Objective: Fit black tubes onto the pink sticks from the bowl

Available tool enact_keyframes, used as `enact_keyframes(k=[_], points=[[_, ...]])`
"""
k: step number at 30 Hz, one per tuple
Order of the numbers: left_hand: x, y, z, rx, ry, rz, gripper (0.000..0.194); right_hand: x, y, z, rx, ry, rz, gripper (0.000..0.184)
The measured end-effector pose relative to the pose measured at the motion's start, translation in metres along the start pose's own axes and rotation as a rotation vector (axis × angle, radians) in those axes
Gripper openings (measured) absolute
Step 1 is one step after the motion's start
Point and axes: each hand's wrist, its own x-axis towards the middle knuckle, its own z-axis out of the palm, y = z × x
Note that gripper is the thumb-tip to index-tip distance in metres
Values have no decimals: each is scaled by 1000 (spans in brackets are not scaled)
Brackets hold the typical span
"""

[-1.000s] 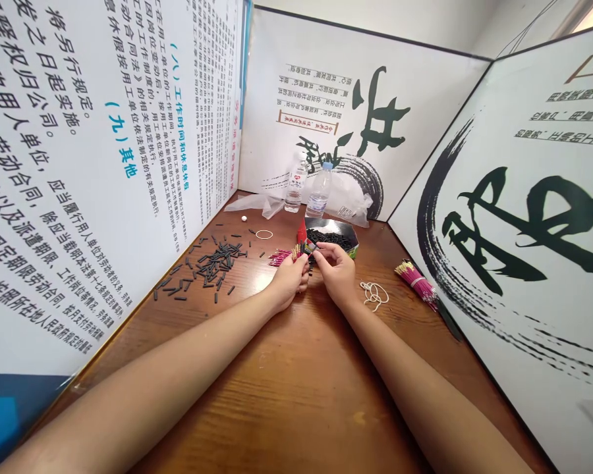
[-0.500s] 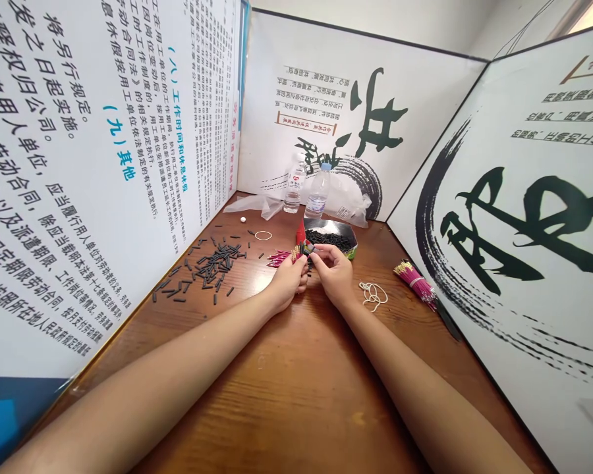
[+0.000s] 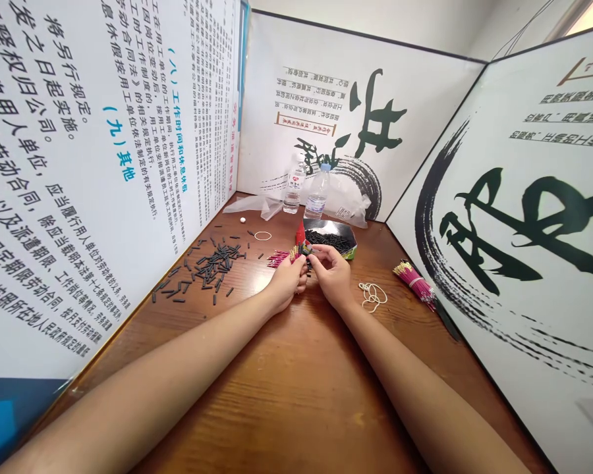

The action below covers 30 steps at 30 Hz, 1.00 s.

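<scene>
Head view: the wires point(image 3: 277, 259) sit in the left hand point(image 3: 287, 284), at about eleven o'clock from its knuckles, above the counter point(image 3: 277, 388). That hand is closed around the bundle; the right hand point(image 3: 335, 276) has thumb and fingertips drawn together beside the gold ends, near small dark pieces point(image 3: 305, 249), but whether it grips one I cannot tell. The wires should be light and bendy, likely slick enough to slide against one another, so a wrap just behind the gold ends seems the surest hold; those thin ends may bend if squeezed. They look magenta, slim and slightly fanned. Loose black tubes point(image 3: 217, 266) lie toward nine o'clock, the box point(image 3: 352, 253) toward one o'clock.
</scene>
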Motion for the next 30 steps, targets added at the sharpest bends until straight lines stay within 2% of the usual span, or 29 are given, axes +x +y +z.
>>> enact_keyframes(k=[6, 11, 15, 19, 23, 26, 30], points=[[0, 3, -1, -75, -37, -41, 18, 3, 4, -2, 5, 105, -2, 21], [-1, 5, -2, -98, -62, -69, 12, 4, 4, -2, 8, 109, -11, 18], [-1, 5, -2, -79, -71, -85, 9, 2, 6, -2, -8, 68, -51, 16], [-1, 6, -2, -59, -20, -73, 18, 1, 4, -3, -55, 37, -105, 16], [0, 4, -1, -54, 1, -71, 21, -3, -8, -4, -144, 48, -259, 17], [1, 2, -1, -55, 13, -43, 18, -6, -17, -4, -233, -63, -370, 22], [0, 0, 0, -38, 37, 1, 13, -6, -17, -5, -289, -135, -372, 25]])
